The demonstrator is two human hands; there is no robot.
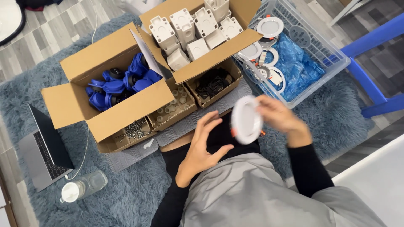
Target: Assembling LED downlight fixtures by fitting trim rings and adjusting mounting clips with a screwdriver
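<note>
your right hand [280, 115] is clamped on the rim of the round white lamp disc [246, 120] held over your lap, your left hand [204, 147] open just beside it, likely readying to take hold

A shaggy grey-blue rug [126, 197] lay over grey wood-plank floor [50, 29], with a blue-framed piece of furniture [370, 84] beside its right edge and a white surface [378, 180] at the lower right corner.

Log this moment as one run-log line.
right hand: holds round white light fitting | left hand: open, beside it | white basket: more fittings
</note>
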